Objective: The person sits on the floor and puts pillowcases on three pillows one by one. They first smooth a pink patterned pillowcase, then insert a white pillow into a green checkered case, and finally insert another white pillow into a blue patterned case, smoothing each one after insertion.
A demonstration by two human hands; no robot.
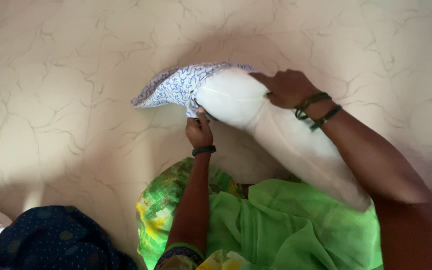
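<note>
Pinching the patterned pillowcase [173, 86] hem at centre, the left hand [199, 131] holds it open while the right hand [287, 88], at two o'clock, clasps the white pillow [276, 130], bracing it against the green-clad lap.

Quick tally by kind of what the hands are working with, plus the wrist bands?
White pillow: 1
Blue-patterned white pillowcase: 1
Bands on the left hand's wrist: 1
Bands on the right hand's wrist: 2
Total: 5
</note>
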